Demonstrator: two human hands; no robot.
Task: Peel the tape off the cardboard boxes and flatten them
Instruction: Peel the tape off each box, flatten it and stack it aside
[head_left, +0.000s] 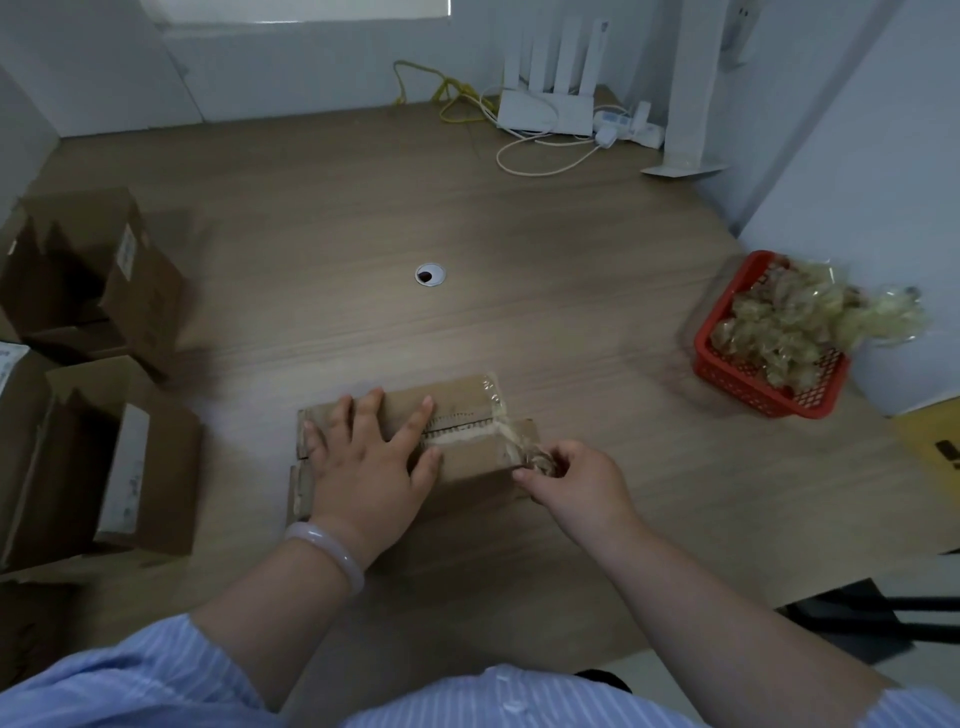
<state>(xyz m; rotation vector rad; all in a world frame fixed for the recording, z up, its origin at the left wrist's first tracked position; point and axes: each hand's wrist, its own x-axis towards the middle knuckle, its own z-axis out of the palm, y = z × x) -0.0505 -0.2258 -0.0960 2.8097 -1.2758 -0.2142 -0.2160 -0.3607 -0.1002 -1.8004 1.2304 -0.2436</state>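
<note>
A small brown cardboard box (467, 402) lies on the wooden table near its front middle. My left hand (371, 462) presses flat on the box's top with fingers spread. Clear tape (511, 439) is partly lifted from the centre seam and hangs over the box's right edge. My right hand (571, 480) pinches the bunched end of that tape at the box's right front corner. A torn, pale strip shows along the seam where tape has come away.
Two opened cardboard boxes (124, 291) (135, 462) stand at the left edge. A red basket (737, 382) heaped with crumpled tape sits at the right. A white router (545, 111), a power strip and cables lie at the back. A cable hole (430, 274) marks the table's middle.
</note>
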